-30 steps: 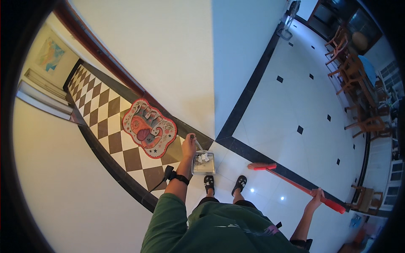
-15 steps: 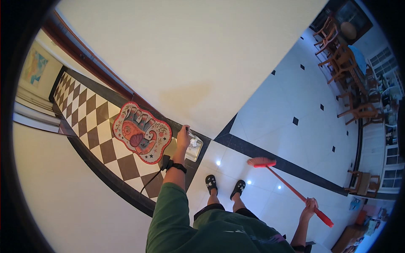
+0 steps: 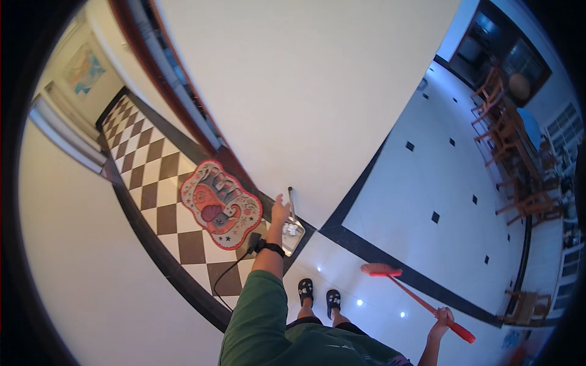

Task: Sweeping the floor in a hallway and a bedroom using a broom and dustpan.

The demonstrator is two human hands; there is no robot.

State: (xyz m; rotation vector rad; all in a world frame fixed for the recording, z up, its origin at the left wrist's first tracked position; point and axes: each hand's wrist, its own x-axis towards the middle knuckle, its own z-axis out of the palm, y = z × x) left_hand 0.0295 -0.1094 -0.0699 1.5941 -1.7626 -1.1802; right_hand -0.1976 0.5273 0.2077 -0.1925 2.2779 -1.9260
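My right hand (image 3: 444, 318) is wrapped around the red handle of a broom (image 3: 418, 297). The broom's bristle head rests on the white floor tiles ahead of my feet. Beside the wall corner, a long-handled dustpan (image 3: 293, 210) stands with its dark-tipped handle leaning at the wall. White scraps (image 3: 293, 230) lie in its pan. My left hand (image 3: 281, 211) is just left of that handle, fingers stretched apart and holding nothing. A black band and a small dark device with a cable are on my left wrist.
A scalloped, red-edged mat (image 3: 221, 205) lies on the brown-and-white checkered floor (image 3: 160, 183) at left. A white wall (image 3: 305, 104) rises ahead. Wooden chairs (image 3: 506, 140) surround a table at the far right. Dark borders (image 3: 366, 238) divide the floors.
My left hand has let go of the dustpan's handle, and its fingers have spread. The view has shifted. My right hand keeps hold of the broom.
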